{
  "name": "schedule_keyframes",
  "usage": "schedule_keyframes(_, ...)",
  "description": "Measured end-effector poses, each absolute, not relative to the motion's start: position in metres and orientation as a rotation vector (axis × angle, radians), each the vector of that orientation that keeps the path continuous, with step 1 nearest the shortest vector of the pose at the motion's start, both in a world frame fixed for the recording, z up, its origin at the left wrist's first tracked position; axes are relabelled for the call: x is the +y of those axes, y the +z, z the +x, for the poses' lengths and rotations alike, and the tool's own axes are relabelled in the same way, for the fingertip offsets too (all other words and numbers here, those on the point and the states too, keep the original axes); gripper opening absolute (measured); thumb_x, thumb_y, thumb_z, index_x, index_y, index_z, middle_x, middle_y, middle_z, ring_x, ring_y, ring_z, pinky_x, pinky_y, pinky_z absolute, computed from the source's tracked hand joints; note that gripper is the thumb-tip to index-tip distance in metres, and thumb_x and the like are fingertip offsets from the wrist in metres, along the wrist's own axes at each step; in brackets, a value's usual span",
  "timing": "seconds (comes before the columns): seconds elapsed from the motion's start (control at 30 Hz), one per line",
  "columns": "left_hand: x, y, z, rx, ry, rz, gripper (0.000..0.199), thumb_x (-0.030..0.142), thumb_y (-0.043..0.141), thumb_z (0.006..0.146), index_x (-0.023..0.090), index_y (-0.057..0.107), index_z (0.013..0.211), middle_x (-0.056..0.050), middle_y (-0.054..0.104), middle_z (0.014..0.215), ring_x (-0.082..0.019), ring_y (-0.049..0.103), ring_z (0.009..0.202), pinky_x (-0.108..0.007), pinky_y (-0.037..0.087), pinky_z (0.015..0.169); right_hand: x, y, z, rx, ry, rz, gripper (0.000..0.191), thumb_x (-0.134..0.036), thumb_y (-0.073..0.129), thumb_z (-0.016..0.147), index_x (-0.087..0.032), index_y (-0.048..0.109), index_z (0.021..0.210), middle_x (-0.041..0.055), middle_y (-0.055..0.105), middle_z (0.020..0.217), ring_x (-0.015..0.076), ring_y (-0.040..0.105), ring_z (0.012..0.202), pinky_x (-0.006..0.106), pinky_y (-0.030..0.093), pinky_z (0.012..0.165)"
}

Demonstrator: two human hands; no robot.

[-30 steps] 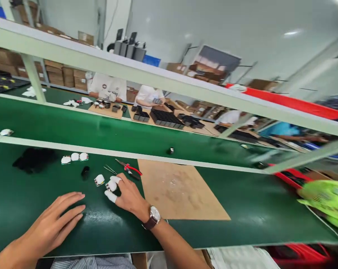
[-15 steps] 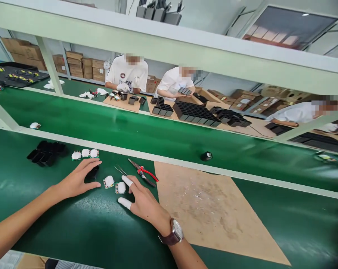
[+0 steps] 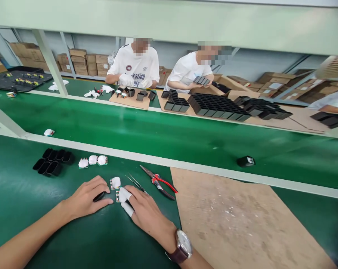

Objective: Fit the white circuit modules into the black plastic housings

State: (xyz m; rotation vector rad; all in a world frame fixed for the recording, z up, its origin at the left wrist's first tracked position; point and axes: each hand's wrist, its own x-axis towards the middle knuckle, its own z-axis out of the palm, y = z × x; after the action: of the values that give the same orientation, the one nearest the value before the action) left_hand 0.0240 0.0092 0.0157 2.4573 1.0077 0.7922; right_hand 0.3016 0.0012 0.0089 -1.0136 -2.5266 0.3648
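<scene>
My left hand [image 3: 87,198] is curled around a small black plastic case [image 3: 99,196], mostly hidden by the fingers. White finger cots cover the thumb and forefinger of my right hand [image 3: 146,209], which close on a small circuit board [image 3: 118,195] topped with a white pad. Just behind it lies a second padded circuit board [image 3: 115,182], flat on the green table. Tweezers [image 3: 136,183] rest beyond my right fingers, beside red-handled long-nose pliers [image 3: 157,181].
Several black cases [image 3: 52,161] stand at the left, near three padded boards [image 3: 93,160]. Stained cardboard [image 3: 225,216] covers the table at right. Past a pale rail, a black case [image 3: 245,161] lies on the green belt [image 3: 169,138]. Co-workers [image 3: 139,67] sit opposite.
My view has shifted. The left hand has drawn the black case nearer to me and toward the boards. The right thumb and forefinger have closed in on the nearer circuit board.
</scene>
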Motion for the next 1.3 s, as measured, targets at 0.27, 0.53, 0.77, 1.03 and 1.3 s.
schedule_keyframes(0.27, -0.005, 0.018, 0.008, 1.164, 0.505, 2.118, 0.088, 0.042, 0.090, 0.082, 0.035, 0.041, 0.154, -0.011, 0.055, 0.143, -0.028, 0.064, 0.121, -0.042, 0.062, 0.097, -0.002, -0.001, 0.303, -2.406, 0.384, -1.014, 0.039, -0.018, 0.065, 0.099, -0.024, 0.060, 0.137, 0.0130, 0.065, 0.137, 0.0280, 0.071, 0.117, 0.048, 0.064, 0.098)
schedule_keyframes(0.53, -0.005, 0.024, 0.006, 1.170, 0.558, 2.100, 0.055, 0.034, 0.085, 0.085, 0.028, 0.058, 0.133, -0.009, 0.064, 0.133, -0.022, 0.071, 0.101, -0.035, 0.063, 0.086, -0.010, -0.011, 0.303, -2.317, 0.315, -0.991, 0.047, -0.017, 0.056, 0.102, -0.024, 0.049, 0.149, 0.0135, 0.067, 0.135, 0.0286, 0.070, 0.117, 0.054, 0.060, 0.103)
schedule_keyframes(0.77, -0.015, 0.014, 0.033, 0.950, 0.773, 2.320, 0.050, 0.025, 0.072, 0.098, 0.026, 0.051, 0.144, -0.012, 0.068, 0.134, -0.028, 0.065, 0.128, -0.044, 0.058, 0.106, -0.026, 0.011, 0.296, -2.089, 0.342, -0.821, 0.064, -0.009, 0.062, 0.097, -0.027, 0.045, 0.155, 0.0144, 0.062, 0.128, 0.0252, 0.068, 0.112, 0.040, 0.063, 0.090)
schedule_keyframes(1.03, -0.017, 0.009, 0.036, 0.935, 0.830, 2.471, 0.054, 0.029, 0.070, 0.101, 0.023, 0.045, 0.148, -0.015, 0.066, 0.130, -0.032, 0.063, 0.122, -0.050, 0.059, 0.101, -0.032, 0.013, 0.293, -2.146, 0.219, -0.778, 0.071, -0.005, 0.065, 0.094, -0.023, 0.040, 0.158, 0.0148, 0.066, 0.123, 0.0263, 0.070, 0.110, 0.040, 0.064, 0.088)
schedule_keyframes(1.3, -0.014, 0.003, 0.035, 0.913, 0.831, 2.466, 0.056, 0.030, 0.071, 0.101, 0.022, 0.043, 0.149, -0.016, 0.065, 0.129, -0.032, 0.062, 0.122, -0.050, 0.059, 0.101, -0.033, 0.012, 0.292, -2.198, 0.196, -0.768, 0.058, -0.009, 0.064, 0.097, -0.022, 0.044, 0.150, 0.0164, 0.066, 0.125, 0.0267, 0.069, 0.105, 0.042, 0.064, 0.083)
